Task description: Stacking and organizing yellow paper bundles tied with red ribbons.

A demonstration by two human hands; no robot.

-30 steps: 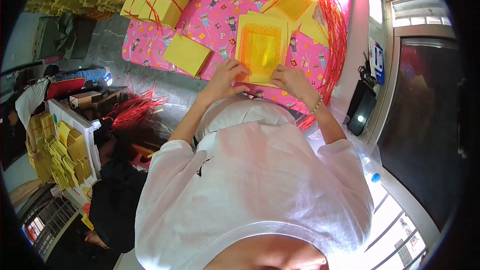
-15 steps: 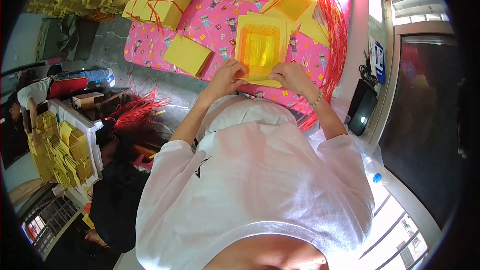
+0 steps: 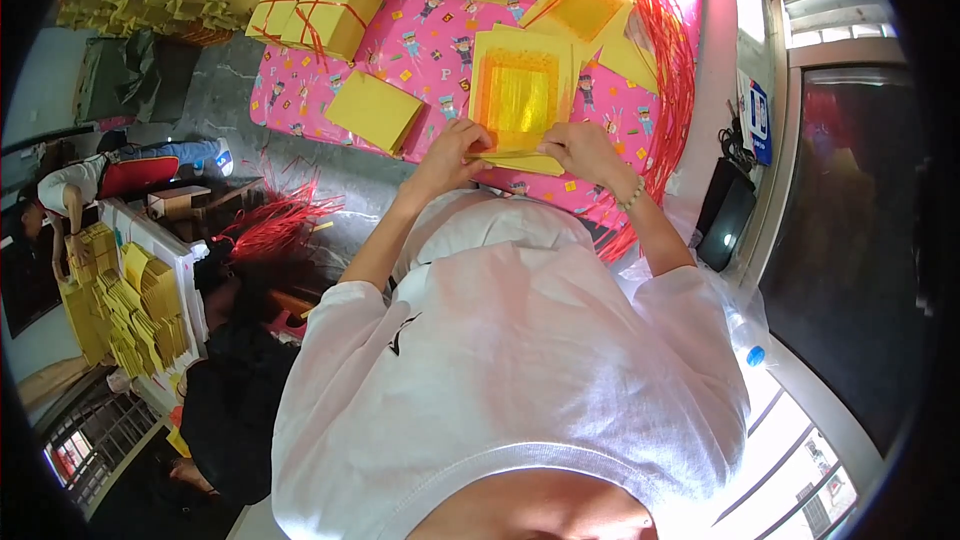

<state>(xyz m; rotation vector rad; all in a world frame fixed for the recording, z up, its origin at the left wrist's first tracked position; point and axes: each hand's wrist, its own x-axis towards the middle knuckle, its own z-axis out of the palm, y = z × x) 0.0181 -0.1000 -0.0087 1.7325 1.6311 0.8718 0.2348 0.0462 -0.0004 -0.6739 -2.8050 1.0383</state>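
A yellow paper sheet with a shiny gold centre and an orange border (image 3: 522,90) lies on top of other yellow sheets on the pink table. My left hand (image 3: 458,148) pinches its near left corner between thumb and fingers. At the near right corner, my right hand (image 3: 580,148) has its fingers closed on the same sheet. The near edge curls up a little between both hands. To the left lies a folded yellow paper stack (image 3: 373,110); a loose gold-centred sheet (image 3: 590,10) rests beyond.
Yellow paper bundles tied with red strips (image 3: 325,2) stand at the far left of the pink patterned tablecloth (image 3: 425,50). Red strips (image 3: 675,70) hang along its right edge. Further left, people work beside a table of yellow paper stacks (image 3: 135,310). A window frame (image 3: 785,160) is on the right.
Both hands stay at the near corners of the sheet. My right hand has shifted very slightly, and the sheet's near edge has moved a little away from me.
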